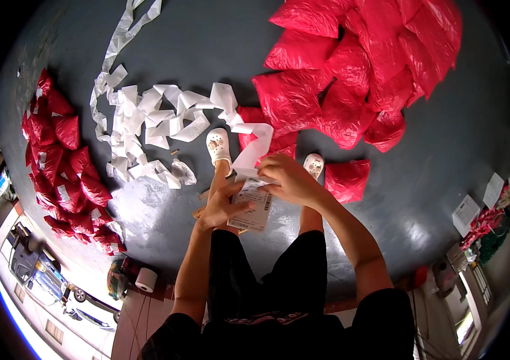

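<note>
From my end: the label (252,211) is up off the floor (207,54), between the two hands, printed face toward the head camera. Left hand (221,207) is mostly closed on the label's left side, thumb laid over the face, other fingers partly hidden. Right hand (292,181) is bent in at the label's far edge, fingertips drawn nearly together; can't tell whether they have the label, the strip (259,144) or both. The strip runs up to that edge from a loose heap (126,108) beyond the label and to its left. I read the step as work at the edge where label meets strip. To do it well I'd brace the label flat, left thumb close to the edge, pinch the strip just past it, and work across from one corner in small moves; a hard yank could crease or rip the print. I'd leave slack too: beyond the label the strip passes near the left shoe (217,146) and could snag. Red bag (347,180) right of the label: on the floor, no contact.
</note>
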Demonstrator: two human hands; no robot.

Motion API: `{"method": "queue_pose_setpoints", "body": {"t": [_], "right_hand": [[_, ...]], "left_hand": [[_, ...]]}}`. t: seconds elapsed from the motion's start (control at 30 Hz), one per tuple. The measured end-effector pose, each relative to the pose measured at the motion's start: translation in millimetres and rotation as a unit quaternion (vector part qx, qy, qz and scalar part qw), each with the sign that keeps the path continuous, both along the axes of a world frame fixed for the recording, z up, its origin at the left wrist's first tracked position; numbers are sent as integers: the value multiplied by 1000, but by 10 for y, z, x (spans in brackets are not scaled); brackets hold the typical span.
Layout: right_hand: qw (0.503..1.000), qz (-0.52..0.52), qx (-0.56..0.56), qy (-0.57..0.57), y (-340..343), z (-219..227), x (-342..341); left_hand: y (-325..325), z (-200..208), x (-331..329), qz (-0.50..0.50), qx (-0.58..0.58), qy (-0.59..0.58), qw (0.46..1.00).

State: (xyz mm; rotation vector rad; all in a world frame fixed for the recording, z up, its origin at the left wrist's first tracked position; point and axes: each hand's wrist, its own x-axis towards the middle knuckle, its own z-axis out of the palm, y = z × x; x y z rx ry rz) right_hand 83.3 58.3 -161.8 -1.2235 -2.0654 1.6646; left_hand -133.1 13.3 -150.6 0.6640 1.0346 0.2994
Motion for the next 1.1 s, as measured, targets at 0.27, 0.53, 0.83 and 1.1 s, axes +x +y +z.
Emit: {"method": "queue_pose_setpoints", "body": {"t": [0.27, 0.53, 0.83, 1.1], "right_hand": [[947, -257, 136, -133, -564, -730, 1212], [991, -99, 70, -65, -1012, -690, 1222], [961, -174, -199, 84, -1386, -835, 745], [787, -333, -482, 192, -655, -1678, 891]], "left_hand": [[-397, -556, 1194, -20, -85, 55, 995], [-649, -941, 1620, 38, -141, 130, 981], [-508, -794, 916, -263, -17, 110, 959], [-199, -1401, -175, -302, -22, 107, 947]]}}
